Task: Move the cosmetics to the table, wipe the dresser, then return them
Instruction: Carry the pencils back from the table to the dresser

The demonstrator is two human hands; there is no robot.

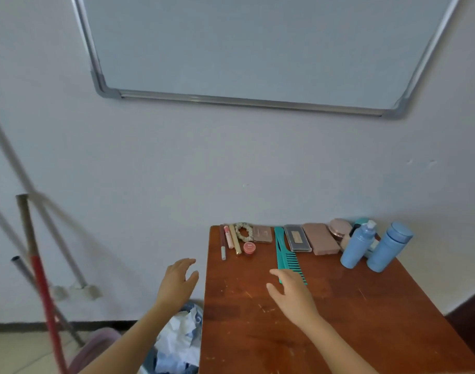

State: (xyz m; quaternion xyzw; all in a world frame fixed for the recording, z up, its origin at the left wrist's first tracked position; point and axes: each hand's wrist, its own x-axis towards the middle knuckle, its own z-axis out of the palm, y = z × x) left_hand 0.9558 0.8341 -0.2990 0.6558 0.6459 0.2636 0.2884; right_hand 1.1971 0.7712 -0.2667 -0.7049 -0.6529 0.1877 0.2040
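Note:
A reddish-brown wooden top [352, 319] carries a row of cosmetics along the wall. From the left lie slim tubes [228, 240], a beige scrunchie [244, 230], a small red jar [249, 248], flat palettes [321, 238], a round pink compact [340, 226] and two blue bottles [371, 248]. A teal comb [286, 256] lies in the middle. My right hand [291, 292] hovers open over the wood, its fingers at the comb's near end. My left hand [178, 283] floats open just left of the wooden top's edge, holding nothing.
A bin of crumpled white paper [177, 341] stands on the floor below my left arm. Broom and mop handles [39, 279] lean against the wall at the left. A whiteboard [258, 49] hangs above. A dark piece of furniture shows at the right edge [471, 311].

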